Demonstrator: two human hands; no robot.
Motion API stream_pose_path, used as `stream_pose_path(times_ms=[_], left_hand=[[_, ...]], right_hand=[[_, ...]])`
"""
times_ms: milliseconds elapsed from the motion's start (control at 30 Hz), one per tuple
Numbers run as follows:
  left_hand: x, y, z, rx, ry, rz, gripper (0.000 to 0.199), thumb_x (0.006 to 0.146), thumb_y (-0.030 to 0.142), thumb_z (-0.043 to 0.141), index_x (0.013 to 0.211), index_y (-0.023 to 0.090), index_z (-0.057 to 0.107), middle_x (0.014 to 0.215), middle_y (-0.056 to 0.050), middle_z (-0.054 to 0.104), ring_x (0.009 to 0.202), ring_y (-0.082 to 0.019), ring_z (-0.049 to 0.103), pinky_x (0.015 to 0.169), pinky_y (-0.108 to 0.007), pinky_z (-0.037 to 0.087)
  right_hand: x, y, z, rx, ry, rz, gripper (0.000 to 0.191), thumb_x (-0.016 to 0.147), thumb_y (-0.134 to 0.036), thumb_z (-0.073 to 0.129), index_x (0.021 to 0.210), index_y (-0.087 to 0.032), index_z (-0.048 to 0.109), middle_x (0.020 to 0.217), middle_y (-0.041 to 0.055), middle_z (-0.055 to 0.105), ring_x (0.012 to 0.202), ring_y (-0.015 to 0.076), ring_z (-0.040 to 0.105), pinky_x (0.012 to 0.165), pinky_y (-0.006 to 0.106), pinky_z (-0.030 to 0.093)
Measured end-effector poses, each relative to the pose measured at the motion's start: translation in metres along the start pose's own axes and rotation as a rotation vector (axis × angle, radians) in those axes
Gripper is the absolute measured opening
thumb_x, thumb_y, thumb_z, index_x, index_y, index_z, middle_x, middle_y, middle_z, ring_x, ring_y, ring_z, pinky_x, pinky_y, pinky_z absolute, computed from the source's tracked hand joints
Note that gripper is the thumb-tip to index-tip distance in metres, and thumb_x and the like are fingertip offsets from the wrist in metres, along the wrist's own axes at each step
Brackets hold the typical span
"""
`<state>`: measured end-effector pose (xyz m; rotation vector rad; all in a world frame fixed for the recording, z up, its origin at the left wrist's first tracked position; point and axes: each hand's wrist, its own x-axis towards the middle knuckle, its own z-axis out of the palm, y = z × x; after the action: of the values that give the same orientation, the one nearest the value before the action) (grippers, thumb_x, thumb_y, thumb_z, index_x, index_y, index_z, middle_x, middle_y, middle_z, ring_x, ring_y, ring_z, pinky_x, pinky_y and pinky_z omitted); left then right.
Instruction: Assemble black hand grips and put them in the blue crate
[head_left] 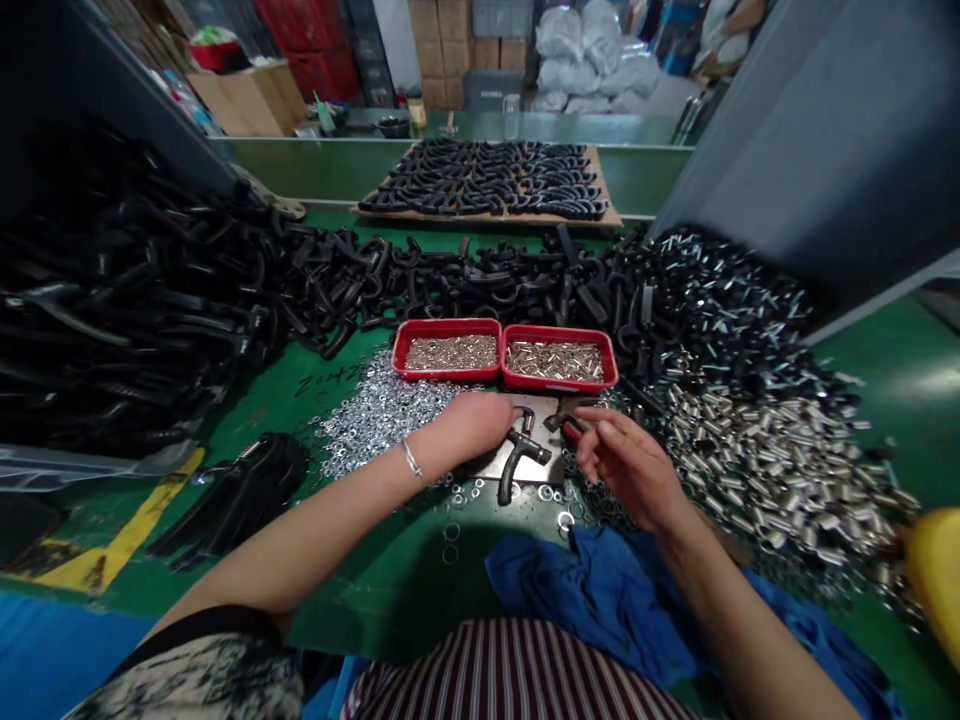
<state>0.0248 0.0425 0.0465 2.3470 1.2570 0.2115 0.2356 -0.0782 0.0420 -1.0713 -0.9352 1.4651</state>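
Observation:
My left hand (480,420) reaches over a flat metal plate (491,468), its fingers closed and their tips mostly hidden, beside a small silver cylinder (528,424). What they pinch I cannot make out. A black curved, branched part (513,470) lies on the plate just below those fingertips. To the right, my right hand (630,465) has its fingers curled round what looks like a small hammer. The dark hammer head (556,421) is over the plate's right side, and the handle is largely hidden by the fingers.
Two red trays (447,376) of small metal pieces stand behind the plate. Loose nuts and washers (375,410) spread left; metal sleeves (787,470) pile right. Black parts (480,275) heap behind, with more in rows on cardboard (611,212). A blue cloth (592,590) lies in front.

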Motion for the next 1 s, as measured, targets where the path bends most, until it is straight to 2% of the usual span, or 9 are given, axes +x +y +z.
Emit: stream_pose_path(times_ms=[100,167,233,300,400,467,567,833,1000], left_hand=[[0.027,0.000,-0.023,0.245,-0.014,0.079,0.032,0.098,0.035,0.048,0.091,0.015,0.072,0.078,-0.015,0.067,0.071,-0.026,0.063,0.068,-0.038,0.046],[0.054,-0.003,-0.031,0.310,0.044,0.129,0.030,0.099,0.027,0.046,0.098,0.014,0.073,0.086,-0.015,0.070,0.076,-0.025,0.064,0.070,-0.036,0.045],[0.083,-0.007,-0.030,0.370,0.071,0.214,0.027,0.096,0.017,0.047,0.099,0.014,0.074,0.092,-0.016,0.072,0.086,-0.026,0.066,0.076,-0.037,0.045],[0.108,-0.010,-0.023,0.470,0.036,0.282,0.025,0.091,0.011,0.051,0.096,0.012,0.076,0.097,-0.017,0.073,0.097,-0.030,0.064,0.086,-0.042,0.043],[0.128,-0.009,-0.009,0.592,-0.048,0.305,0.024,0.089,0.006,0.053,0.094,0.009,0.077,0.099,-0.018,0.074,0.106,-0.034,0.062,0.097,-0.049,0.037],[0.129,-0.007,-0.002,0.611,-0.045,0.310,0.025,0.090,0.006,0.052,0.095,0.008,0.077,0.100,-0.019,0.074,0.105,-0.033,0.062,0.099,-0.049,0.034],[0.123,-0.008,0.003,0.580,0.029,0.302,0.026,0.093,0.007,0.049,0.097,0.006,0.075,0.100,-0.021,0.073,0.103,-0.033,0.063,0.096,-0.048,0.033],[0.123,-0.023,0.010,0.390,0.165,0.340,0.026,0.098,0.017,0.047,0.103,0.013,0.072,0.098,-0.013,0.074,0.099,-0.030,0.065,0.088,-0.043,0.034],[0.120,-0.022,0.011,0.344,0.148,0.252,0.023,0.098,0.018,0.050,0.102,0.011,0.071,0.102,-0.014,0.074,0.103,-0.028,0.064,0.091,-0.042,0.034]], right_hand=[[0.007,0.003,-0.005,-0.074,0.038,-0.011,0.025,0.094,-0.039,0.062,0.113,-0.023,0.063,0.054,-0.0076,0.047,0.050,0.0107,0.040,0.052,0.026,0.035],[0.022,-0.001,-0.012,-0.211,0.007,-0.037,0.026,0.094,-0.039,0.061,0.115,-0.025,0.063,0.062,-0.0056,0.056,0.054,0.0121,0.046,0.056,0.027,0.039],[0.050,-0.008,-0.021,-0.503,-0.006,-0.149,0.032,0.094,-0.040,0.059,0.123,-0.026,0.062,0.091,0.0026,0.071,0.075,0.0177,0.060,0.070,0.034,0.048],[0.090,-0.014,-0.032,-0.952,0.075,-0.360,0.031,0.092,-0.037,0.061,0.117,-0.022,0.068,0.109,0.0095,0.071,0.098,0.0252,0.062,0.089,0.044,0.047],[0.152,-0.013,-0.048,-1.497,0.099,-0.487,0.017,0.088,-0.030,0.062,0.088,-0.017,0.073,0.097,0.0138,0.071,0.097,0.0287,0.058,0.095,0.050,0.041],[0.180,-0.007,-0.055,-1.652,0.068,-0.467,0.017,0.086,-0.029,0.064,0.078,-0.017,0.072,0.089,0.0128,0.070,0.087,0.0262,0.055,0.088,0.047,0.043],[0.192,0.002,-0.059,-1.703,0.054,-0.472,0.018,0.086,-0.030,0.064,0.074,-0.018,0.070,0.086,0.0128,0.069,0.083,0.0255,0.051,0.080,0.043,0.042],[0.179,0.001,-0.050,-1.680,0.146,-0.513,0.020,0.093,-0.025,0.053,0.091,-0.017,0.071,0.096,0.0154,0.069,0.091,0.0302,0.051,0.076,0.042,0.041],[0.149,-0.005,-0.035,-1.128,0.251,-0.473,0.014,0.093,-0.030,0.055,0.095,-0.019,0.063,0.092,0.0090,0.070,0.084,0.0231,0.059,0.079,0.038,0.046]])
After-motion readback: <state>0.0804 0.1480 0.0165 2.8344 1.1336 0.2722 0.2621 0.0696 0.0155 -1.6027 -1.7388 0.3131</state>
